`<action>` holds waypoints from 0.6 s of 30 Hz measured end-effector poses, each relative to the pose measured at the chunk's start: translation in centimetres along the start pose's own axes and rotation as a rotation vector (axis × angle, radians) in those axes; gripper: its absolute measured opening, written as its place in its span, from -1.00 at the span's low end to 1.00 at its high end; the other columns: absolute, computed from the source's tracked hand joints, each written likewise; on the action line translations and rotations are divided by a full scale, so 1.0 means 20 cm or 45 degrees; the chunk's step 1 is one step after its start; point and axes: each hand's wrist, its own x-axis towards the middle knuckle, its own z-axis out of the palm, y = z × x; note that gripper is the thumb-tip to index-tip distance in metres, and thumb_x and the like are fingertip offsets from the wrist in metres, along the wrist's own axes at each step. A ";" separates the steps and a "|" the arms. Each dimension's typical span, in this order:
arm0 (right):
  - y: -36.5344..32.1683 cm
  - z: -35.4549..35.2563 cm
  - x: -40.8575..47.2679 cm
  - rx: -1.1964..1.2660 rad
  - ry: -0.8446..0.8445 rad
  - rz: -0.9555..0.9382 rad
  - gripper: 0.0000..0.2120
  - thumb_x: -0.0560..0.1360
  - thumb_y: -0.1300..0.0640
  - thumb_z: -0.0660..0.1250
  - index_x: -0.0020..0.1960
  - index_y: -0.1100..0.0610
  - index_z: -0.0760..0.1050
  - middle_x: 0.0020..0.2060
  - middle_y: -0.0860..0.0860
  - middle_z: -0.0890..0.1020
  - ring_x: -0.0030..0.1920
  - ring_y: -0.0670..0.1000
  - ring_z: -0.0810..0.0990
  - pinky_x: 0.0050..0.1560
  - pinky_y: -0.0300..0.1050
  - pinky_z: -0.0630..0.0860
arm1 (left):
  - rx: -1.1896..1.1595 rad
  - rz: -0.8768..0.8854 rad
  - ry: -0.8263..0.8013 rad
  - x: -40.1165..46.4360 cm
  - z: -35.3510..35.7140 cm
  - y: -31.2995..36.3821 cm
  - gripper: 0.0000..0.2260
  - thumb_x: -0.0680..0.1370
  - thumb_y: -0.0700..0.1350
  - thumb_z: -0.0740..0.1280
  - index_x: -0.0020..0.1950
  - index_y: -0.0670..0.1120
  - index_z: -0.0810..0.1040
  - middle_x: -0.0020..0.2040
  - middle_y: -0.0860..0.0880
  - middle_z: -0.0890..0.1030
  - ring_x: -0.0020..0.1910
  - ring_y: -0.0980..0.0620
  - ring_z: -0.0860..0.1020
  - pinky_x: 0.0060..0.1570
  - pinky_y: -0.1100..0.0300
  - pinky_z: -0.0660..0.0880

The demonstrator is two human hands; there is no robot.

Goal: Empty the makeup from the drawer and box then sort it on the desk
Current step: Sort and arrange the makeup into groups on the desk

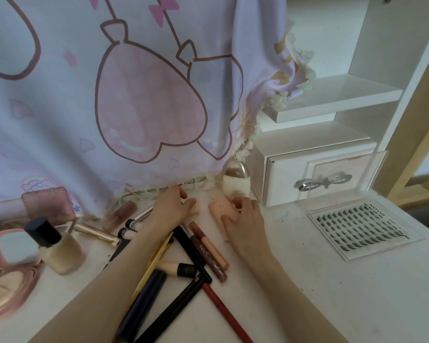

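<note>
My left hand (170, 207) lies at the back of the white desk (332, 293) and pinches a small beige makeup sponge (192, 206) between thumb and fingers. My right hand (242, 219) grips a larger peach sponge (219, 206) just in front of a cream bottle with a rose-gold cap (235, 180). Between my forearms lies a loose pile of pencils, lip glosses and mascara tubes (198, 256). The white drawer (315, 178) at the right is closed.
A foundation bottle with a dark cap (57, 246), pink compacts (13, 251) and a blush palette (47, 203) stand at the left. An open clear case of false lashes (362, 225) lies at the right. A printed curtain (109, 95) hangs behind; white shelves (337, 100) rise above the drawer.
</note>
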 end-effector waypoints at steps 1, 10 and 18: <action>0.00 -0.01 0.00 -0.017 -0.013 0.003 -0.57 0.51 0.17 0.29 0.35 0.14 0.29 0.25 0.03 0.34 0.18 -0.02 0.41 0.09 -0.34 0.26 | -0.015 0.009 -0.014 -0.01 0.00 0.00 -0.73 0.53 -0.02 0.30 0.14 -0.15 0.46 0.00 -0.08 0.52 -0.06 0.00 0.47 -0.10 0.21 0.35; 0.03 -0.01 -0.05 -0.524 -0.096 -0.091 -0.56 0.51 -0.01 0.25 0.34 0.11 0.32 0.27 0.03 0.32 0.24 0.03 0.26 0.25 -0.14 0.23 | -0.116 0.053 -0.077 -0.03 0.02 -0.04 -0.71 0.45 -0.04 0.42 0.11 -0.07 0.48 -0.22 0.07 0.48 -0.27 0.21 0.43 -0.39 0.36 0.27; 0.04 0.03 0.01 -0.446 -0.020 -0.121 -0.48 0.48 -0.11 0.31 0.37 0.06 0.30 0.22 0.04 0.34 0.20 0.06 0.36 0.22 -0.12 0.26 | -0.071 0.084 0.025 -0.04 0.06 -0.03 -0.74 0.45 -0.10 0.41 0.10 -0.09 0.46 -0.22 0.03 0.51 -0.16 0.04 0.50 -0.27 0.24 0.32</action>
